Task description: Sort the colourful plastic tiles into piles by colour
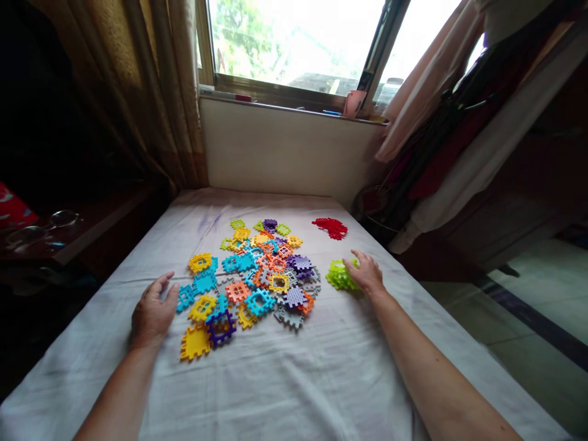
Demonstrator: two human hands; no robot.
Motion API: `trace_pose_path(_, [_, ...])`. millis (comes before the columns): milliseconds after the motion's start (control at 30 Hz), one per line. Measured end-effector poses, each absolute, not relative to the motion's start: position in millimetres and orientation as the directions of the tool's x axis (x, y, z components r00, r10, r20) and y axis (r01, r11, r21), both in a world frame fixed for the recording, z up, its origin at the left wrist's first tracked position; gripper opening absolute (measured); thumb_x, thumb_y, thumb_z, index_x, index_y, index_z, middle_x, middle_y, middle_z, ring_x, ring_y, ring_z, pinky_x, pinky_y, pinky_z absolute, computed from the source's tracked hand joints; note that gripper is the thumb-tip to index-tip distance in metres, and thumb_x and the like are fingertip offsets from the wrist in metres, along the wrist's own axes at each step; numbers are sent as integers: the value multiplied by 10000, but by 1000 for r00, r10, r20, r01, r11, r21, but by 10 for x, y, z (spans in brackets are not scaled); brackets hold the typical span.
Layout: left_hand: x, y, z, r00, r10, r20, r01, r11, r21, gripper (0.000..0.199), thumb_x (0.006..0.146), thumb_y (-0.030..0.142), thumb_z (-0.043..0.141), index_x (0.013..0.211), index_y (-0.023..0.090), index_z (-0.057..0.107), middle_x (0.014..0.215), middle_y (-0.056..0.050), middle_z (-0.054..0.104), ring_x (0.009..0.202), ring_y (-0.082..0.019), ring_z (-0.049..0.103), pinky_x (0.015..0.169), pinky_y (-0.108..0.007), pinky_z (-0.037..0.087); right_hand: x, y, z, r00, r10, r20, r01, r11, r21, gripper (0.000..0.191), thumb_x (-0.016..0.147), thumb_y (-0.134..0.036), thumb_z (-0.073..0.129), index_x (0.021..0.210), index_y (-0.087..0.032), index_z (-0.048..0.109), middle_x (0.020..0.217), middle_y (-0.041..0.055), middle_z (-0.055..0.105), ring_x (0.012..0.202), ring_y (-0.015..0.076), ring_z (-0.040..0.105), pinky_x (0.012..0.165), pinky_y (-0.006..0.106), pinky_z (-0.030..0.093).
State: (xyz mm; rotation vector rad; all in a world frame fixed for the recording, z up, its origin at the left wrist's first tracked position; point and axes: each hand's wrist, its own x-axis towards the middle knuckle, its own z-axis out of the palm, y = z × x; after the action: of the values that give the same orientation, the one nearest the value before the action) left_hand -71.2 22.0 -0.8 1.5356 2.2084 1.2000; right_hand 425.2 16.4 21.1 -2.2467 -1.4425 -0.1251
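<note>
My left hand (154,309) rests on the sheet, fingers apart, just left of a blue notched building tile (185,297), holding nothing. At the right, my right hand (366,271) touches a small pile of lime-green tiles (339,275); its fingers are spread over the pile's right side, and the fingertips are partly hidden. Between my hands lies a large mixed heap of interlocking plastic tiles (260,301) in blue, yellow, orange, purple, grey and green. Behind the green pile sits a separate pile of red tiles (331,228). Nearest me are a solid yellow tile (195,343) and a dark purple frame tile (222,329).
A white sheet (275,392) covers the table. Beyond it stand a low wall (289,147) and a window sill with a pink cup (354,103). A curtain (160,92) hangs at left, clothes (459,165) at right. Glasses (64,218) lie on a dark side surface.
</note>
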Motion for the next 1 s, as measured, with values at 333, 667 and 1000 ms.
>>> trace_pose_path(333, [-721, 206, 17, -454, 853, 258, 700, 162, 695, 422, 829, 426, 545, 1183, 245, 688, 1062, -77, 715, 846, -237, 657, 793, -373, 524, 4023, 24, -81, 145, 920, 363, 989, -149, -17, 456, 869, -500, 610, 1295, -341, 644, 1466, 102, 507, 1363, 330, 386, 1050, 504, 357])
trace_pose_path(667, [-748, 206, -76, -442, 840, 315, 713, 116, 691, 343, 827, 388, 571, 1118, 273, 710, 992, -46, 722, 809, -201, 655, 745, -321, 525, 4333, 737, -89, 308, 864, 397, 948, -313, -55, 462, 874, -511, 558, 1271, -297, 663, 1456, 120, 490, 1312, 343, 409, 996, 515, 409])
trace_pose_path(1000, [-717, 180, -33, -449, 848, 282, 691, 129, 711, 352, 819, 401, 557, 1109, 279, 713, 1065, -50, 728, 843, -217, 668, 787, -354, 525, 4119, 822, 20, 137, 855, 500, 987, -161, 4, 438, 919, -403, 498, 1306, -247, 629, 1470, 126, 497, 1369, 326, 374, 1126, 586, 202])
